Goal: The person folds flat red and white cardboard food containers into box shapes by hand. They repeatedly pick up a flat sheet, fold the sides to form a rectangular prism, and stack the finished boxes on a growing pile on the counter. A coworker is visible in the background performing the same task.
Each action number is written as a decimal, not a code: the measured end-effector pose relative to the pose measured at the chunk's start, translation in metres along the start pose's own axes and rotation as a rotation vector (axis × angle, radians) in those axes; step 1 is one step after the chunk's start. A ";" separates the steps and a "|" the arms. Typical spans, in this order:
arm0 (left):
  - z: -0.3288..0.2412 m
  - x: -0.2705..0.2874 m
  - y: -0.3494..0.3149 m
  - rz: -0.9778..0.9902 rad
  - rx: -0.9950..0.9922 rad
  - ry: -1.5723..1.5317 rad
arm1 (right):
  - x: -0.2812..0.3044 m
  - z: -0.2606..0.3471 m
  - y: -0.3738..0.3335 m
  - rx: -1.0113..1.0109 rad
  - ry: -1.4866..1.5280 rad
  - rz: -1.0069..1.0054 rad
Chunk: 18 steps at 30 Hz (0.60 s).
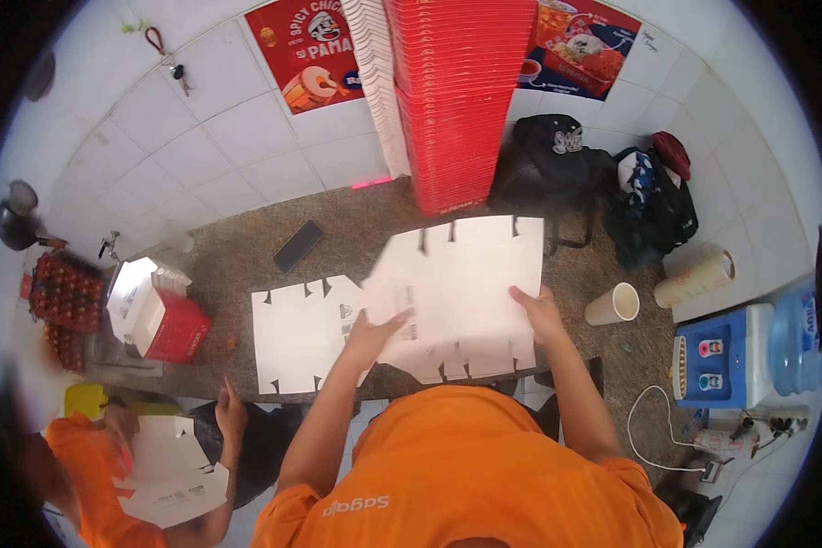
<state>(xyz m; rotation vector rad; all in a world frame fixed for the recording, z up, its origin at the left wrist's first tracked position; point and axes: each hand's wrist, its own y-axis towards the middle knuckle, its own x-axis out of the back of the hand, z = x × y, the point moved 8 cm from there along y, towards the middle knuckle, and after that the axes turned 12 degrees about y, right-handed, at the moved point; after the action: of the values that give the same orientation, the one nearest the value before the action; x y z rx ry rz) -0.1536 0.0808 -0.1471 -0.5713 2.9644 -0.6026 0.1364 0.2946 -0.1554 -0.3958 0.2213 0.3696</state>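
Between my two hands is a flat white cardboard box blank (470, 283) with notched edges, held above the counter. My left hand (374, 338) grips its left side, thumb lying on the white face. At its right edge my right hand (539, 315) is closed, thumb on top and the other fingers hidden beneath. Another white box blank (292, 333) lies on the counter to the left, partly covered by the held one and by my left forearm.
A tall stack of red boxes (461, 119) stands at the back, and a phone (299, 246) lies left of it. Folded boxes (178, 326) sit far left. Rightward are a paper cup (614, 304), bags (557, 169) and a water dispenser (726, 352). A co-worker (73, 475) handles another blank lower left.
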 end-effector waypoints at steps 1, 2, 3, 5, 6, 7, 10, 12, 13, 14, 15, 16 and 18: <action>-0.025 -0.015 -0.010 0.071 -0.041 0.044 | -0.004 0.002 0.005 0.089 -0.085 -0.086; -0.030 -0.032 -0.012 0.195 -0.070 0.044 | -0.014 0.011 0.009 0.210 -0.132 -0.157; -0.032 -0.050 -0.017 0.311 -0.094 0.044 | -0.026 0.016 0.007 0.325 -0.173 -0.220; -0.075 -0.099 -0.035 0.411 -0.540 0.123 | -0.026 -0.004 0.019 0.642 -0.252 -0.210; -0.088 -0.103 -0.033 0.346 -0.528 0.162 | -0.014 -0.019 0.042 0.481 0.037 -0.113; -0.099 -0.089 -0.030 0.239 -0.506 0.200 | -0.018 -0.037 0.067 0.286 0.328 -0.026; -0.089 -0.021 -0.001 0.175 -0.178 0.090 | -0.040 0.033 0.022 0.068 0.654 0.091; -0.103 0.005 -0.007 0.061 -0.268 0.134 | -0.001 0.020 0.020 -0.010 0.492 0.238; -0.105 0.010 -0.008 0.017 -0.248 0.152 | -0.001 0.018 0.021 -0.007 0.552 0.287; -0.103 0.012 -0.008 -0.022 -0.226 0.171 | -0.001 0.016 0.023 -0.008 0.610 0.337; -0.101 0.002 -0.004 -0.081 -0.285 0.345 | -0.023 0.018 0.017 0.001 0.627 0.363; -0.096 -0.014 -0.003 -0.185 -0.393 0.336 | -0.052 0.022 0.006 0.014 0.647 0.386; -0.118 -0.050 -0.016 -0.245 -0.577 0.541 | -0.104 0.032 -0.012 0.059 0.690 0.420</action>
<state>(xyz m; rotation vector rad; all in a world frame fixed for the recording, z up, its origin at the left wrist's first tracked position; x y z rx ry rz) -0.1180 0.1290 -0.0326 -0.9498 3.6238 0.1493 0.0512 0.2659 -0.0935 -0.4070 0.9968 0.6290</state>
